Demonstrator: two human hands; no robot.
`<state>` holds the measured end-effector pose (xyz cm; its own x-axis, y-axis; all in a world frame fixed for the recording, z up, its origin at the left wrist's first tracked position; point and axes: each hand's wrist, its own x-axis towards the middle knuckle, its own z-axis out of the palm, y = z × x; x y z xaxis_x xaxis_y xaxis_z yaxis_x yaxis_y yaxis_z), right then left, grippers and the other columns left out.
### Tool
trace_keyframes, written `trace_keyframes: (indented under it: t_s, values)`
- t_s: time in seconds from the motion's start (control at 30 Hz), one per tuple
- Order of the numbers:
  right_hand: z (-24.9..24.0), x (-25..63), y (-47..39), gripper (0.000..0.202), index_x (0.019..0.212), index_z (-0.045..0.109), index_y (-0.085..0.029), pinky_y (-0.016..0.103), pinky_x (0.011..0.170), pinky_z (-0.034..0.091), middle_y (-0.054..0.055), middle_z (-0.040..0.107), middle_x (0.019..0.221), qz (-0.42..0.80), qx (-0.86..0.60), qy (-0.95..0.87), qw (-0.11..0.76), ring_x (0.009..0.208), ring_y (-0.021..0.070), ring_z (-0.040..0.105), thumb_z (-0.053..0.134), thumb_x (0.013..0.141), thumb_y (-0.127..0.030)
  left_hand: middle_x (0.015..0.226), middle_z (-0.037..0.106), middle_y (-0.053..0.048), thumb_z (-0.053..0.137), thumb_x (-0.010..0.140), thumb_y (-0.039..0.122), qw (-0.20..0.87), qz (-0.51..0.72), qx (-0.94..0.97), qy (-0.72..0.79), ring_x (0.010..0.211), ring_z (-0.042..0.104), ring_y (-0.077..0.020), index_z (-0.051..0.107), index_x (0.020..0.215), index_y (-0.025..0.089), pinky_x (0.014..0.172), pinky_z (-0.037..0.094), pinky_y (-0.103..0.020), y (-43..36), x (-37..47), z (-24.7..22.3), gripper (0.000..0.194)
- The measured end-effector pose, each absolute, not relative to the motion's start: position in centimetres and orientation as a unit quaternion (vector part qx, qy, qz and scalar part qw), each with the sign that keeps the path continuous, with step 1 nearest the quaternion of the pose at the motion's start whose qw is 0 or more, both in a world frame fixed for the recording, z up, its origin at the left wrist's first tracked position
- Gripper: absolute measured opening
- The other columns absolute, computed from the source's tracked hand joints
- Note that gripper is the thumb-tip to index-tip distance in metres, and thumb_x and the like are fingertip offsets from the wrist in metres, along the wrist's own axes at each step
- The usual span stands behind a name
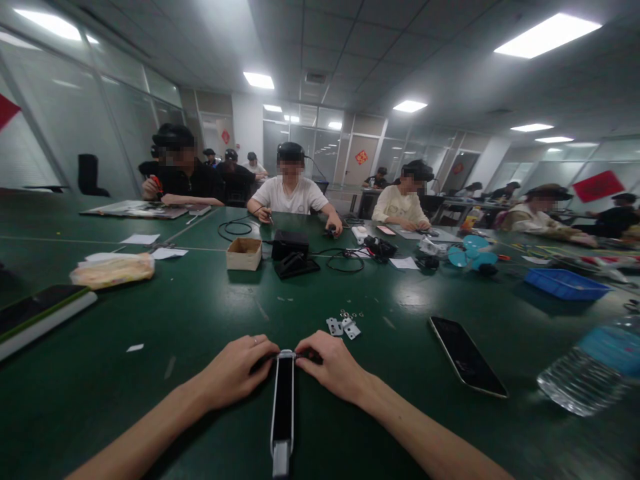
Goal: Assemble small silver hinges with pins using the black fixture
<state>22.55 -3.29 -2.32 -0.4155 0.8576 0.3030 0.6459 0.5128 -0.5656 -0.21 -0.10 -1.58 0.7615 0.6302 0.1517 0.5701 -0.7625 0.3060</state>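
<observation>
Lying lengthwise before the person, a long black-and-silver bar (283, 407) is pinched at its far end by both hands (240, 370) (333, 365), while small metal brackets (343, 327) wait unattached nearby.

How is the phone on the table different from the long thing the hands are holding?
The phone is wide, flat and all black; the long bar is narrow, with silver edges round a black strip. No hand touches the phone, while the left hand and right hand pinch the bar's far end. Both lie on the green table.
</observation>
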Motion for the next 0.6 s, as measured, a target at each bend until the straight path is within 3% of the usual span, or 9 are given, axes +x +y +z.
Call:
trace_keyframes:
  t_s: [0.37,0.5,0.6]
  values:
    - [-2.8,22.6,-3.1,0.013,0.094,0.065,-0.017,0.026,0.072,0.047,0.003,0.066,0.088,0.172,-0.443,-0.828,0.296,0.079,0.0147,0.058,0.066,0.080,-0.016,0.094,0.064,-0.005,0.040,0.090,0.019,0.114,0.119,0.932,0.322,0.082,0.059,-0.0176,0.059,0.106,0.019,0.071,0.044,-0.026,-0.1,-0.1,-1.6,0.025]
    - [-2.2,24.0,-2.5,0.025,0.101,0.063,-0.016,0.031,0.079,0.047,0.006,0.066,0.095,0.108,-0.416,-0.860,0.275,0.088,0.0180,0.059,0.070,0.079,-0.024,0.096,0.064,-0.006,0.039,0.090,0.020,0.122,0.114,0.930,0.327,0.082,0.059,-0.0184,0.059,0.107,0.019,0.072,0.045,-0.029,-0.1,-0.2,-1.3,0.026]
    - [-1.6,26.7,-1.3,0.016,0.101,0.062,-0.015,0.033,0.082,0.045,0.007,0.066,0.097,0.041,-0.445,-0.855,0.263,0.089,0.0185,0.057,0.061,0.087,-0.022,0.098,0.064,-0.006,0.038,0.091,0.021,0.133,0.112,0.928,0.328,0.084,0.059,-0.0185,0.059,0.108,0.019,0.074,0.046,-0.030,-0.2,-0.2,-1.2,0.027]
